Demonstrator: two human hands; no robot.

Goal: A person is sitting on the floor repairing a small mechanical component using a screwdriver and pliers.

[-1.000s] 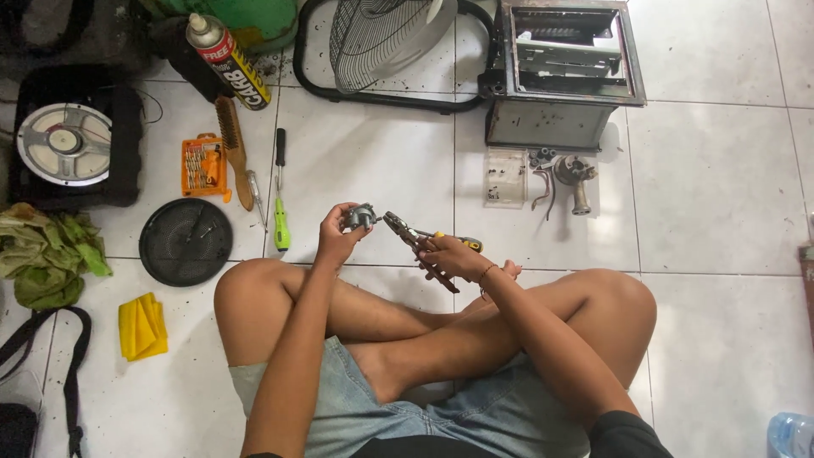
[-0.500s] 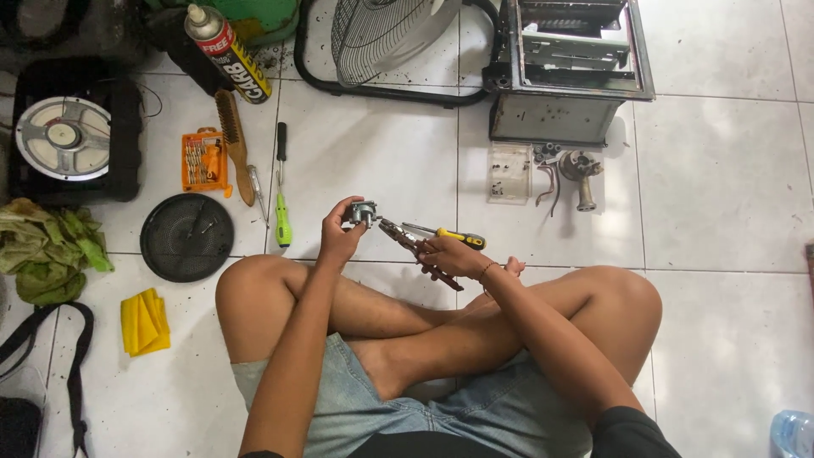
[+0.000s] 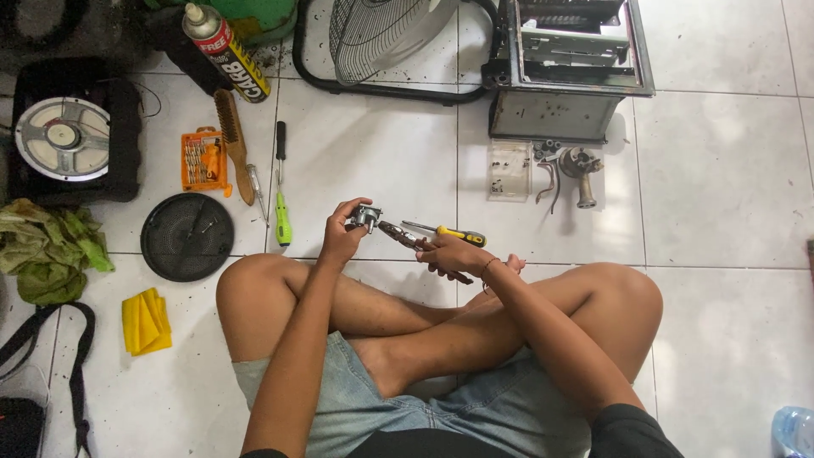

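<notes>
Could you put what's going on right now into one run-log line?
left hand: holds small metal part | right hand: grips pliers, nose at the part | yellow-handled screwdriver: on floor beside right hand | posture: cross-legged on tiles

Single view, head-worn camera. It looked almost straight down from above the seated person onto a white tiled floor [image 3: 381, 153]. The person's crossed legs [image 3: 441, 331] filled the lower middle of the frame, close under the lens; both forearms reached up toward centre. The far edge took in a fan grille [image 3: 381, 34] and a grey metal housing [image 3: 568, 76]. Moderate distance; no second view shared the scene.
</notes>
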